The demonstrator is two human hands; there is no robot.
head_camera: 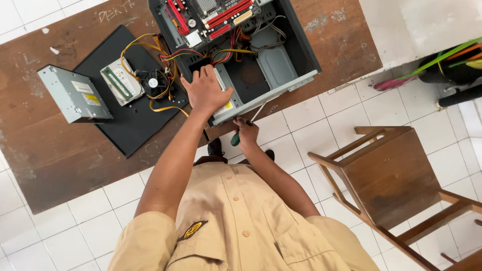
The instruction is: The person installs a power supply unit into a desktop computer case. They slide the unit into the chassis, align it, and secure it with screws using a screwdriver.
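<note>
Looking down from the head view:
Left hand: the left hand (205, 92) lies flat on the near corner of the open computer case (296, 60), fingers together and pressed on the metal drive box (223, 100) there.
Right hand: the right hand (246, 134) is just below the case edge, fingers wrapped tight round a screwdriver (244, 131) with a green handle. Its thin shaft points up at the side of the case.
Computer case: it lies on its side at the edge of the brown table (50, 145), open on top. Inside are a board with red parts (211, 15) and bundles of coloured wires (228, 50).
Black mat: a black mat (125, 125) lies left of the case. On it are a hard drive (120, 83) and a small fan (152, 82), with yellow wires (150, 47) running to the case.
Grey box: a grey disc drive (74, 95) sits on the table, just beside the mat.
Chair: a wooden chair (391, 175) stands on the white tile floor (321, 115), well apart from the table.
</note>
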